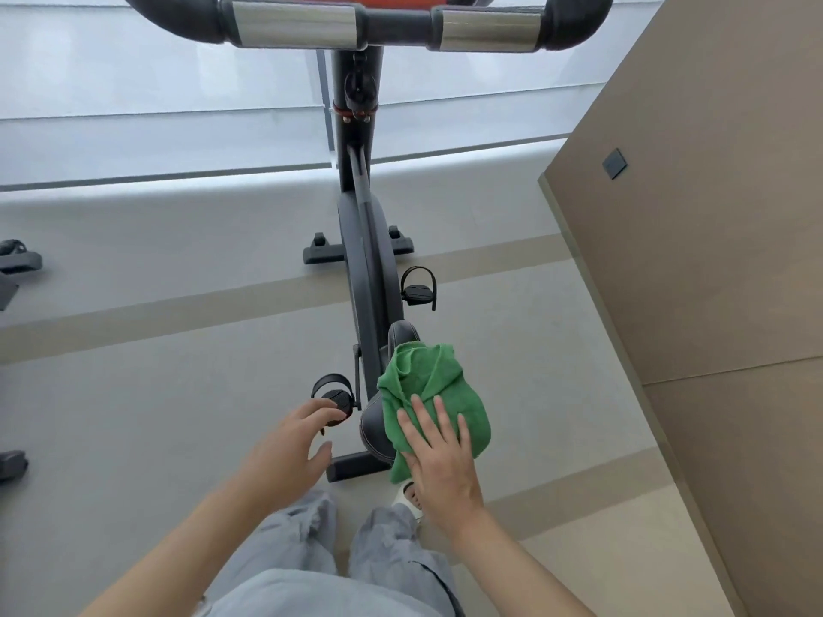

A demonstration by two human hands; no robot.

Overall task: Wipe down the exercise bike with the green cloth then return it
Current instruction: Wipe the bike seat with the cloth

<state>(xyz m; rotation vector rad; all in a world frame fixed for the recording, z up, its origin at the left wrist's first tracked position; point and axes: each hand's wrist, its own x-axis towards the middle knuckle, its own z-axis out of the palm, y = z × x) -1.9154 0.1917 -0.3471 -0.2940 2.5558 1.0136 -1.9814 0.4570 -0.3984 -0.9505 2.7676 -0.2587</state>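
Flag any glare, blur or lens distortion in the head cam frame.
Head view: bright glare on the chrome sleeves of the black handlebar; the wide lens bends the floor lines and the beige wall panel; daylight is soft, with only faint shadows; the crumpled green cloth on the black padded saddle and both hands are fairly sharp.
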